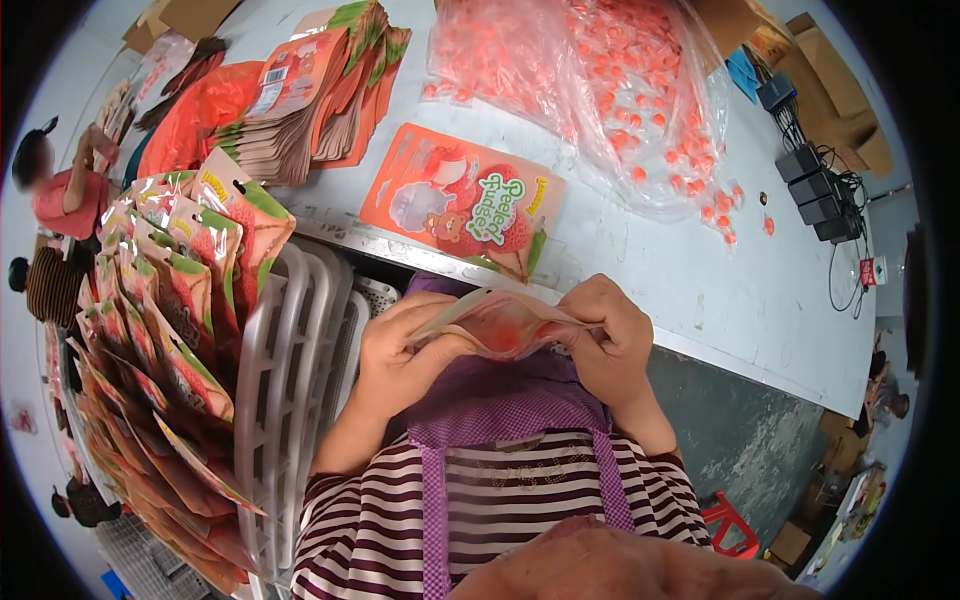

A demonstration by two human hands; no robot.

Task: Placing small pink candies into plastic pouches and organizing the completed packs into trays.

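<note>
My left hand (393, 352) and my right hand (612, 338) grip opposite ends of a candy pouch's (503, 327) mouth, thumbs on the near side. The mouth gapes between them, and something red shows inside; what it is, I cannot make out. This pouch is in front of my purple apron, just off the table's near edge. Beyond it, a pink-red printed pouch (415, 195) lies flat on the table, its lower corner at the edge. Farther right, a see-through plastic bag (650, 110) spills small, individually wrapped red pieces (720, 215) onto the tabletop.
At my left, a pale plastic crate (285, 330) holds many upright pouches (190, 320). Stacks of flat pouches (310, 110) lie at the table's far left by a red plastic bag (205, 110). Black boxes with cables (815, 185) line the right edge. Other people work at the far left.
</note>
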